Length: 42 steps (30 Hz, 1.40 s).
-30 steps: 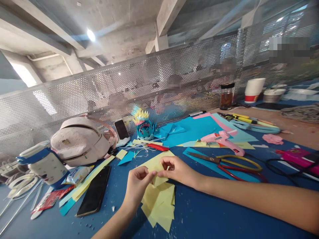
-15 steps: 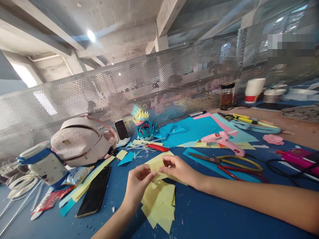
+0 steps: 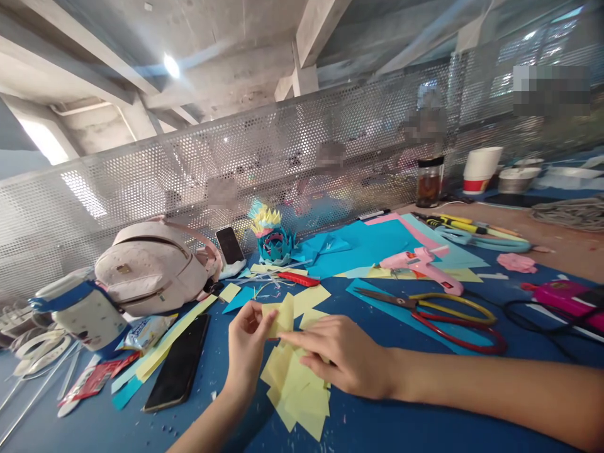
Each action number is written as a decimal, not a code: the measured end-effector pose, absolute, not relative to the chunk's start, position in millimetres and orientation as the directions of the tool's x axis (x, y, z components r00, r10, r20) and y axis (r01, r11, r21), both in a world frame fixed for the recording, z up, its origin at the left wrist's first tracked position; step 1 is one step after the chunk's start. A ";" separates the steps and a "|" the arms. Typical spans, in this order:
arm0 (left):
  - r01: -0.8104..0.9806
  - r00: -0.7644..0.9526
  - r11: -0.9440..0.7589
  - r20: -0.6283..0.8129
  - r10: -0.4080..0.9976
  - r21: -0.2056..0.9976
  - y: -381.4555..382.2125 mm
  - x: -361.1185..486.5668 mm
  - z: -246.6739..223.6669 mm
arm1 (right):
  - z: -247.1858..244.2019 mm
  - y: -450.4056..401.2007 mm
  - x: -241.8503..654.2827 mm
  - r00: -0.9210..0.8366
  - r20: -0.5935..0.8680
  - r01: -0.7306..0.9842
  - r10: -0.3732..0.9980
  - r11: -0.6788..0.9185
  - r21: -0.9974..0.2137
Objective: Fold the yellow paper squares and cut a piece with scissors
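Note:
My left hand pinches a small yellow paper piece between thumb and fingers, with part of the paper standing up. My right hand has its index finger stretched out, the tip at the lower edge of that paper. Its other fingers are partly curled, and I see nothing held in them. Under both hands lies a loose pile of yellow paper pieces, with more yellow pieces just behind. Right of them, large scissors with one yellow and one red handle rest on blue paper.
A black phone lies left of my hands, near a pink backpack and a mug. A red cutter and a folded-paper model are behind. Rightward are a pink glue gun and a magenta device with a black cable.
My right hand has let go of the yellow paper and moved down and right, its index finger now extended. My left hand has shifted slightly left and up, still holding the paper.

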State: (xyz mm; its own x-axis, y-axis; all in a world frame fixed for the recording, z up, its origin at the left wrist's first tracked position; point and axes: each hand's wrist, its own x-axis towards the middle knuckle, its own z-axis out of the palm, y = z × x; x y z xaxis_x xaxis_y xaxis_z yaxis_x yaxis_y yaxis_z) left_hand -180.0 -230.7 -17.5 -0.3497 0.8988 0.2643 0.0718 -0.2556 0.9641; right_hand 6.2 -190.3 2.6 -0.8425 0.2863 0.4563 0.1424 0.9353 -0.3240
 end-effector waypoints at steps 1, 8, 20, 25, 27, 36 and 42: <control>0.082 -0.351 -0.268 0.280 0.894 0.960 -231.6 -180.7 -17.1 | 1.3 -190.1 5.3 -0.838 0.420 0.198 0.350 0.910 -0.364; 0.156 -0.220 -0.348 0.376 0.900 0.924 -238.0 -177.6 -14.6 | -3.6 -177.6 -0.3 -0.744 0.245 0.240 0.622 0.591 -0.770; 0.295 -0.165 -0.291 0.349 0.923 0.910 -235.2 -175.8 -18.6 | -8.7 -163.4 -1.9 -0.685 0.337 0.140 0.647 0.570 -0.810; 0.176 -0.174 -0.244 0.274 0.946 0.954 -230.4 -177.3 -18.3 | -13.4 -163.8 -2.6 -0.719 0.291 0.139 0.632 0.540 -0.830; 0.140 -0.129 -0.187 0.205 0.970 0.972 -229.7 -177.3 -19.4 | -13.9 -163.9 -2.9 -0.720 0.292 0.139 0.629 0.543 -0.828; 0.134 -0.190 -0.137 0.161 0.968 0.982 -228.3 -177.9 -25.5 | -13.4 -160.1 -3.7 -0.658 0.313 0.128 0.685 0.511 -0.850; 0.097 -0.182 -0.112 0.128 0.975 0.989 -228.6 -175.4 -23.5 | -14.4 -155.2 -5.3 -0.616 0.322 0.121 0.719 0.490 -0.863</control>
